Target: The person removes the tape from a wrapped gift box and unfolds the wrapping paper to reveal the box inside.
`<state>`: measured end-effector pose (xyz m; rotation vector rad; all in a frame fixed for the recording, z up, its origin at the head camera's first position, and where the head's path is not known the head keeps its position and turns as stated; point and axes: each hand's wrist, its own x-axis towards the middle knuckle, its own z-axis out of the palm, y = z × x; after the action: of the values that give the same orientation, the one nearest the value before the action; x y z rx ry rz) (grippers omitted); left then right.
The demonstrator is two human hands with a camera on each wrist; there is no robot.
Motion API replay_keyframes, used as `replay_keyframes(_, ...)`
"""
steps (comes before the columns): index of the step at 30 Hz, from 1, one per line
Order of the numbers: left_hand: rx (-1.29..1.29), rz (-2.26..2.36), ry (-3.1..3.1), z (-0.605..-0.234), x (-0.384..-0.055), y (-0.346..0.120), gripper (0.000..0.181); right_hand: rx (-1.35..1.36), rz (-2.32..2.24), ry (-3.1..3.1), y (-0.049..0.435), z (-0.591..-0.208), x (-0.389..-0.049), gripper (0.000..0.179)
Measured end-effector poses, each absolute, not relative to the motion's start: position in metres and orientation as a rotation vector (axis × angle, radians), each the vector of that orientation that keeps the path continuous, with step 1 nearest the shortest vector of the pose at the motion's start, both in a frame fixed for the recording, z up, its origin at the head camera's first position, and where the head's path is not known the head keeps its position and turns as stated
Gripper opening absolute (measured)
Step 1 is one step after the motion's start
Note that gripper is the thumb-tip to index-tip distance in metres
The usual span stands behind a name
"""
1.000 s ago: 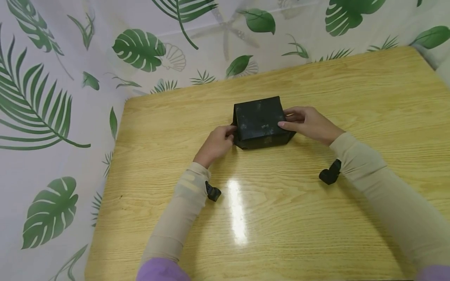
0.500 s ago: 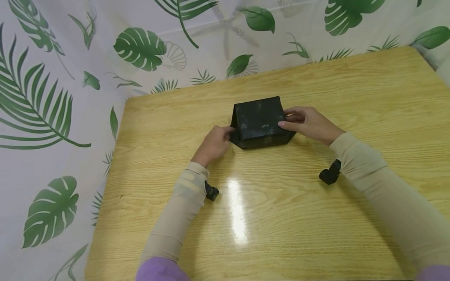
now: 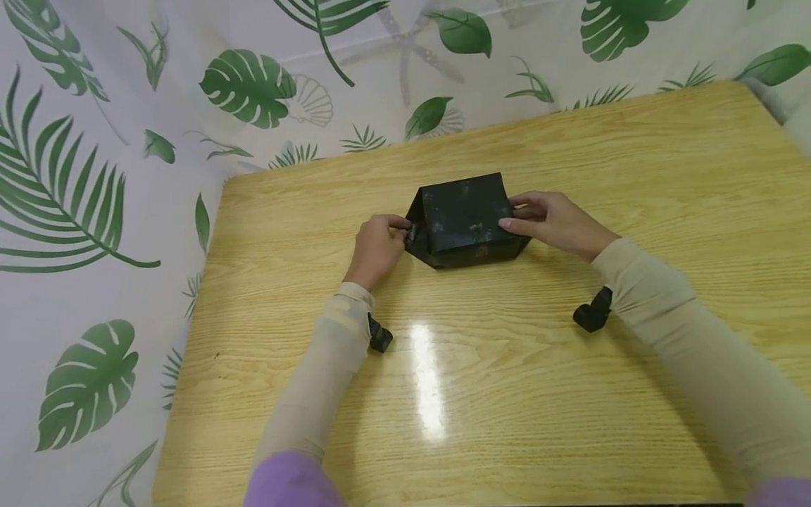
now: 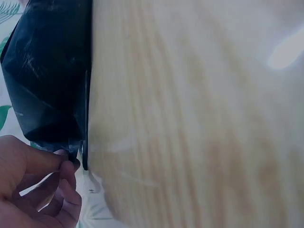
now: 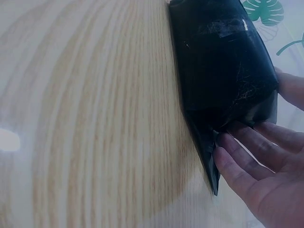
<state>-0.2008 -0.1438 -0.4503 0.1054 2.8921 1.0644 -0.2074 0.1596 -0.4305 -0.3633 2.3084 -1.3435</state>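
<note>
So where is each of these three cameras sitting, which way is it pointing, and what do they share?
Head: worn on the head, looking forward and down at the black box on the wooden table; both sleeved forearms show.
Left wrist: beside the left hand, whose fingers pinch the box's end.
Right wrist: beside the right hand, fingers on the other end.
All three share the box and table.

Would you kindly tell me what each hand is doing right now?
Left hand: pinching the black box's side flap.
Right hand: fingers straight, pressing the box's other end.
</note>
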Motion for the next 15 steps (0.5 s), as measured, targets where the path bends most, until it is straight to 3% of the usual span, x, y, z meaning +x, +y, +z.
replay_keyframes(15,-0.022,1.224,2.868,-0.434,-0.209,-0.146,0.013,-0.333,-1.300,2.280,0.160,-0.414,-0.211,0.079)
